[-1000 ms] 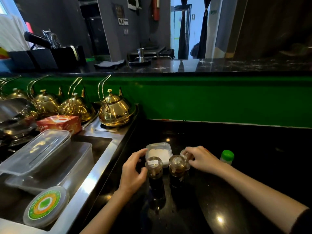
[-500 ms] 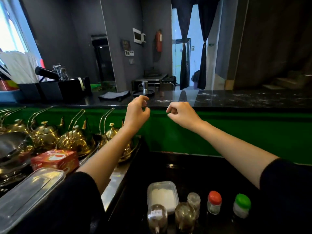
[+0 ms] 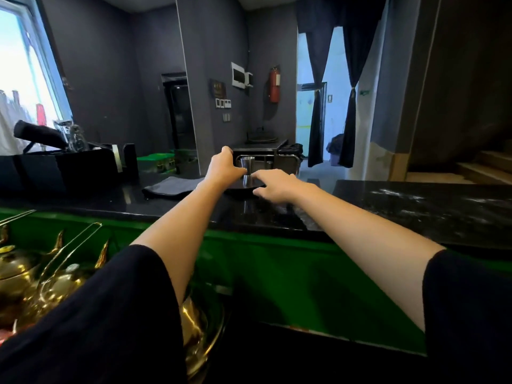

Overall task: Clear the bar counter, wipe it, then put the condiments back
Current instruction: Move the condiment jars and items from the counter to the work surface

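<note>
Nearest, at lower left below the counter, stand brass teapots; they play no part here. Both arms reach over the near edge of the counter.

The left hand has its fingers extended and loosely spread, with its thumb just beside the jigger; contact cannot be confirmed. The right hand is flat with its fingers spread over the right rim of the tray. Neither hand holds anything.

The jigger stands upright on the tray, towards the counter's far edge. A grey cloth lies just left of the tray.

Assessment: the jigger appears to be steel, so light, rigid and smooth, and it rests loose on the tray. It is likely to topple if the tray tilts. Recommended hold: the tray by opposite rims, kept level, or the jigger alone at its narrow waist.
</note>
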